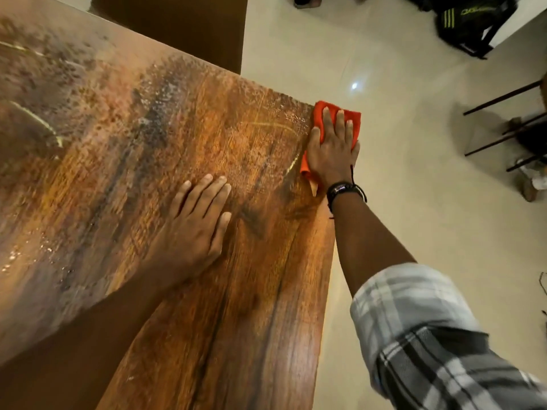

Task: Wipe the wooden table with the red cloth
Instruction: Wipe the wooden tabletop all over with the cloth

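While the right hand (331,155) presses flat on the red cloth (340,116), its fingers lie spread and extended over the fabric rather than curled around it, so the palm pins the cloth down instead of pinching it. That crumpled red cloth sits at the far right corner of the brown wooden table with dark grain streaks (148,179), partly overhanging the table's right edge, with a fold showing below the hand's heel near the wrist. A dark beaded wristband with a loose cord (344,190) circles the right wrist, and farther back the forearm runs into a rolled-up grey and white checked sleeve (429,335).

The left hand (195,223) rests open and empty on the tabletop, palm down and fingers together, near the right edge and nearer the person than the cloth; the two hands are apart. Pale speckled residue and a few light curved streaks mark the table surface toward its far side and left part.

Beyond the table's edge lies a pale glossy tiled floor (399,202) with a bright light reflection. A black bag with green markings (470,22) sits on it at the far right, and thin dark furniture legs (503,137) stand by the right border.
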